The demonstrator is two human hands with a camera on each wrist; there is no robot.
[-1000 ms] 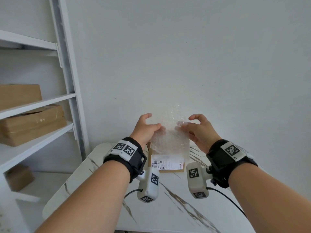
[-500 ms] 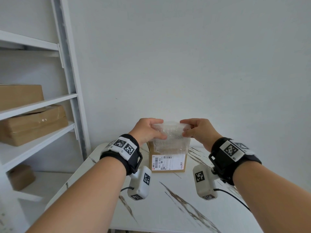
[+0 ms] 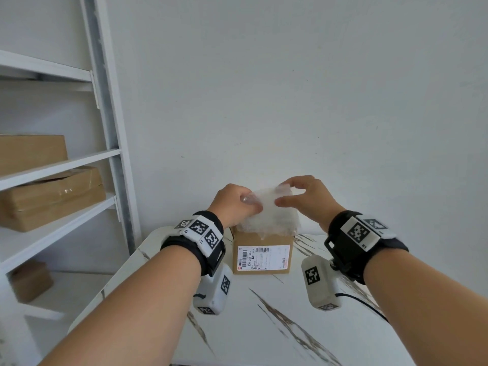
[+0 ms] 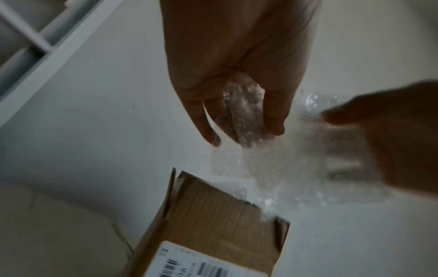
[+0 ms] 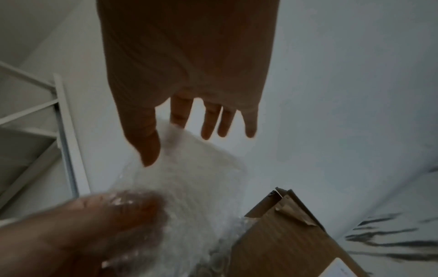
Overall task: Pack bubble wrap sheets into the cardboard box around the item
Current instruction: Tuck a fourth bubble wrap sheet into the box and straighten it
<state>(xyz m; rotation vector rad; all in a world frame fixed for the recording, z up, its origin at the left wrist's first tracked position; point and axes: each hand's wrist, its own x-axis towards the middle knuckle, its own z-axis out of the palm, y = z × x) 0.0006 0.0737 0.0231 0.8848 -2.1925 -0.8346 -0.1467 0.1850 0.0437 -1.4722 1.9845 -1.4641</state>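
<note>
While one box (image 3: 262, 256) stands open on the table (image 3: 264, 326), both hands work a single bubble wrap sheet (image 3: 272, 215) just above its mouth. The left hand (image 3: 233, 200) has its fingers curled round the sheet's left edge, a bunched fold showing between fingers (image 4: 275, 112) and palm in the left wrist view. The right hand (image 3: 307, 198) pinches the sheet's upper right part between thumb and forefinger; in the right wrist view its other three fingers (image 5: 209, 121) hang loose and apart, touching nothing. The sheet droops from the two grips, and its lower part reaches the box opening, with wrap already bulging over the rim there. Whether that is one sheet or more inside I cannot tell, and the item is hidden under the wrap.

One white label (image 3: 262, 257) with barcodes covers most of the box's near face. Torn tape and a raised flap edge show at the box's corner in the wrist views. The table is white with dark marble veins.

Each wrist carries one black band (image 3: 208, 241) with square-patterned markers, and one white camera unit (image 3: 214, 291) hangs below each, the right one trailing a black cable (image 3: 364, 305).

To the left stands one white shelf rack (image 3: 105, 143) against the wall. Four brown cartons (image 3: 52, 196) sit on it: one on an upper shelf, two stacked on the shelf below, one low down near the floor.
</note>
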